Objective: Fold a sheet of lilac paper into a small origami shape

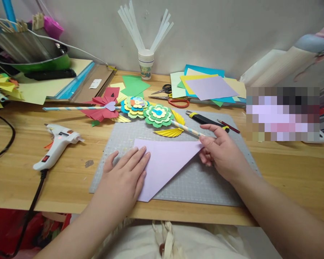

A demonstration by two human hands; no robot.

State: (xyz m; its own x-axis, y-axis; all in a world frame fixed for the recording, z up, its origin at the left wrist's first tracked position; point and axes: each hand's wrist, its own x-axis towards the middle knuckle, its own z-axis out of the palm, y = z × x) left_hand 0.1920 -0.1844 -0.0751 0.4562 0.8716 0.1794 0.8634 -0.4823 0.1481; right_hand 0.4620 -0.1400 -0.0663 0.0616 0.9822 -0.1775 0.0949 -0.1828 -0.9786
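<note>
A sheet of lilac paper (164,162), folded along a slanting edge, lies on the grey cutting mat (216,180). My left hand (126,172) rests flat on its left part with the fingers spread. At the paper's right corner, my right hand (218,151) pinches the tip between thumb and fingers. Just behind the paper are a green layered paper flower (159,114) on a striped stick, with yellow pleated leaves (171,129), and a second layered flower (136,107) beside it. A red pleated paper piece with a lilac heart (109,106) sits farther left.
A white glue gun (59,144) lies at the left, its cord hanging over the table edge. A black utility knife (207,120), a pencil (228,126) and scissors (170,99) lie behind. Coloured paper sheets (210,86) and a cup (146,64) of glue sticks stand by the wall.
</note>
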